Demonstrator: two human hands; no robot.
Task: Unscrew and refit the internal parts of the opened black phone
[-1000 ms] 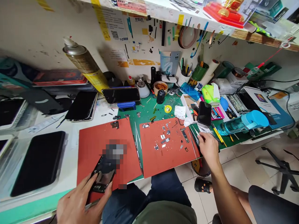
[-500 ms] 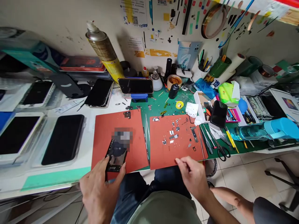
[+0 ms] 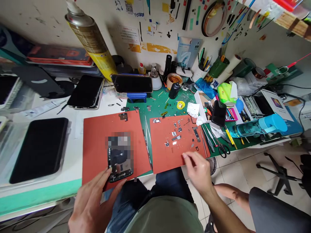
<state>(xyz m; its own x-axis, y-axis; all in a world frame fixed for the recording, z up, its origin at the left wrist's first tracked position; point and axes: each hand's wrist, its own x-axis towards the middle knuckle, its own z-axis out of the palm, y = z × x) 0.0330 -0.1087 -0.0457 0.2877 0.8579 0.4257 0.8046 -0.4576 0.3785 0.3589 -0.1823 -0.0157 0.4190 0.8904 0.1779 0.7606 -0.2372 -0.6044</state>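
An opened phone [image 3: 120, 174] with its dark interior showing lies on the left red-brown mat [image 3: 93, 139]; its upper part is pixelated. My left hand [image 3: 94, 194] has its fingers at the phone's lower left edge and its thumb by the bottom edge. My right hand [image 3: 198, 170] is closed in a pinch over the front edge of the right mat [image 3: 160, 161]. Whatever may be between those fingertips is hidden. Several small phone parts, among them a metal piece [image 3: 176, 138] and a long dark strip [image 3: 196, 134], lie scattered beyond it.
Tweezers [image 3: 146, 129] and a thin dark tool [image 3: 147, 149] lie between the mats. Scissors [image 3: 224, 150], screwdrivers [image 3: 209, 138] and a blue bottle [image 3: 257, 127] are at right. A phone [image 3: 132, 83] leans on a blue stand. Another person's bare limb [image 3: 230, 191] shows at lower right.
The view has shifted, so the bench appears further left. The phone has turned more upright in view and rests on the mat, and my left thumb has slid to its bottom edge. My right hand stays pinched.
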